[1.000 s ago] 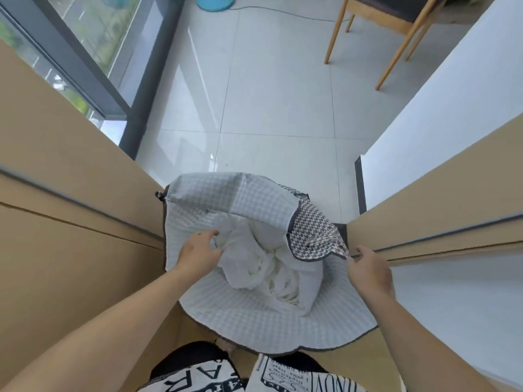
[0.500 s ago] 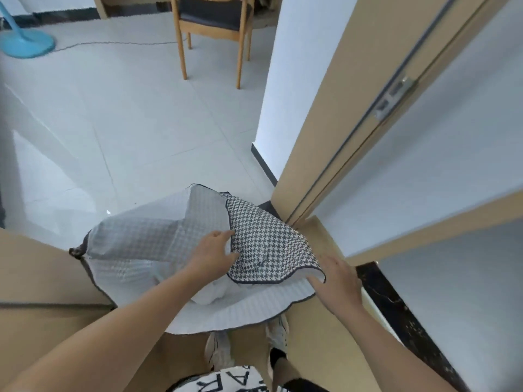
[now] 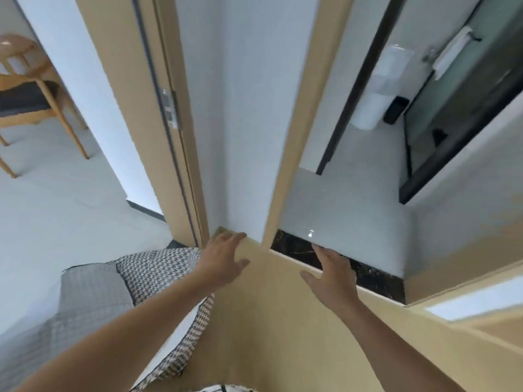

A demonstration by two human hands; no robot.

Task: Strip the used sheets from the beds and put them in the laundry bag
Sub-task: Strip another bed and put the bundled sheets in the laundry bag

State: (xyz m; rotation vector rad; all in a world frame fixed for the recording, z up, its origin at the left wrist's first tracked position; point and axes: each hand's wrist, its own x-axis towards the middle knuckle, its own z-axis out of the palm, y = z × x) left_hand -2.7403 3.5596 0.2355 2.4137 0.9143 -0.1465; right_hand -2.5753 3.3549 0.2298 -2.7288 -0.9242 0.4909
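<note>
Head view is our only source. We find the laundry bag (image 3: 113, 301) on the floor at lower left, beside the wooden door frame (image 3: 181, 154); its houndstooth flap lies folded over the mouth, partly behind the left forearm. No sheet shows at this moment, so we cannot confirm from here what the bag contains, nor whether any bed remains to be stripped, since no bed is in view. We judge the bagging step to be at or near its end and the person to be turning toward the doorways ahead.

We note the left hand (image 3: 223, 261) raised in front of the frame's base, fingers extended and spread, holding nothing and clear of the bag. The right hand (image 3: 331, 273) is likewise empty, fingers straight and apart, palm down, hovering over the dark marble threshold (image 3: 373, 275) of the bathroom doorway. Neither hand grips anything. A wooden chair (image 3: 31, 91) stands well apart at far left.
</note>
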